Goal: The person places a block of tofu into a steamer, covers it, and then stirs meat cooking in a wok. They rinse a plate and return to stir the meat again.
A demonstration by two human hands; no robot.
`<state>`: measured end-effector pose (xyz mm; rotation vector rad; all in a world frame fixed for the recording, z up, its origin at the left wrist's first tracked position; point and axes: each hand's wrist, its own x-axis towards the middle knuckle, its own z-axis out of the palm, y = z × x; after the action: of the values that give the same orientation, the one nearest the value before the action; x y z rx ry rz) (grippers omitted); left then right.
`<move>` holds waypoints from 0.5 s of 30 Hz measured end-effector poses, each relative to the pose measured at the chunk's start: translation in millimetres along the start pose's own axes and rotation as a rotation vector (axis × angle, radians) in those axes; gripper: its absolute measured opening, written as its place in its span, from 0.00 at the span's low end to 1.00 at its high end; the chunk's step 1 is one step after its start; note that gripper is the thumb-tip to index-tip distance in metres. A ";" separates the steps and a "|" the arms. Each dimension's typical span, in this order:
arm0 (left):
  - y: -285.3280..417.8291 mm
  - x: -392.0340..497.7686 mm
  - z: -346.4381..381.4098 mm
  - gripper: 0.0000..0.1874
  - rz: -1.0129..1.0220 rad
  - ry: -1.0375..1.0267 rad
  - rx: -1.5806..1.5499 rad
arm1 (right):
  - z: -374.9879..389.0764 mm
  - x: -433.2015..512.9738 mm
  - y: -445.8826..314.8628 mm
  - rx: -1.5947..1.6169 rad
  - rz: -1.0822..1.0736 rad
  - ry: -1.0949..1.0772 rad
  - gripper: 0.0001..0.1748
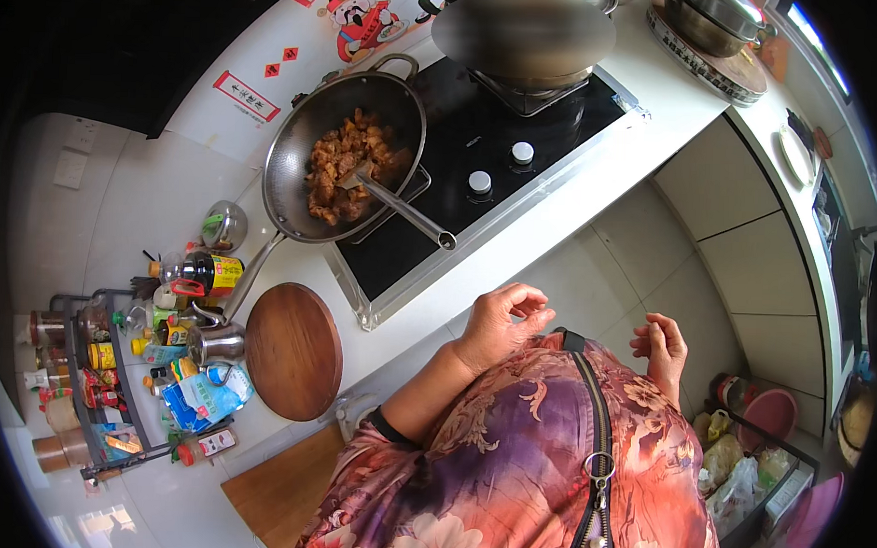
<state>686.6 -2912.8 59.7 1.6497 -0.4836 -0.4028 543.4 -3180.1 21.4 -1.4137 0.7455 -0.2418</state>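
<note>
My left hand (506, 321), in front of my chest, holds nothing; its fingers are curled, with a gap between thumb and forefinger. My right hand (662, 348) is off to the right, also without anything in it, its fingers loosely bent. Both are away from the counter. A steel wok (290, 164) sits on the left burner of the black gas cooktop (440, 230). Browned, saucy chunks of food (341, 151) fill its middle. A metal spatula (411, 214) rests in the wok, blade in the food, hollow handle end over the cooktop's front.
The wok's long handle (253, 278) reaches past a round wooden board (294, 352). Seasoning bottles (225, 270), a steel pot (215, 344) and a wire rack (127, 368) crowd the left. A partly blurred pan (539, 78) stands on the right burner. Bagged goods (728, 476) lie low right.
</note>
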 end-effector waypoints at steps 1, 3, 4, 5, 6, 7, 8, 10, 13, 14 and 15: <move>-2.3 -0.2 -2.2 0.11 0.001 -0.003 -0.008 | 3.2 -0.9 -0.8 -0.004 -0.007 0.001 0.10; -7.0 0.3 -5.9 0.11 0.004 -0.011 -0.024 | 8.0 -2.4 -1.8 -0.012 -0.022 0.002 0.10; -6.8 1.0 -7.8 0.11 0.006 -0.016 -0.019 | 9.6 -3.2 -2.4 -0.014 -0.018 0.013 0.10; -5.7 2.1 -9.4 0.11 0.008 -0.022 -0.015 | 10.6 -4.0 -3.2 -0.017 -0.015 0.024 0.10; -5.4 3.2 -10.9 0.11 0.010 -0.027 -0.011 | 11.6 -4.7 -4.1 -0.019 -0.012 0.035 0.10; -6.4 4.6 -11.6 0.11 0.012 -0.027 -0.012 | 12.6 -5.4 -5.2 -0.021 -0.012 0.046 0.10; -7.7 6.1 -11.4 0.11 0.014 -0.027 -0.012 | 13.4 -6.1 -6.5 -0.023 -0.011 0.058 0.10; -10.9 7.8 -10.6 0.11 0.021 -0.030 -0.020 | 13.8 -8.6 -6.7 -0.027 -0.006 0.079 0.10; -13.8 9.5 -8.9 0.11 0.029 -0.037 -0.030 | 12.7 -10.0 -4.2 -0.022 0.003 0.092 0.10; -14.1 9.4 -8.6 0.11 0.020 -0.040 -0.030 | 11.9 -9.9 -3.0 -0.016 0.004 0.090 0.10; -14.1 10.3 -7.7 0.11 0.014 -0.047 -0.029 | 10.3 -9.5 -1.8 -0.009 0.004 0.092 0.10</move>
<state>700.6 -2910.4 46.9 1.6109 -0.5221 -0.4375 543.0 -3166.7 25.9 -1.4172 0.8253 -0.3021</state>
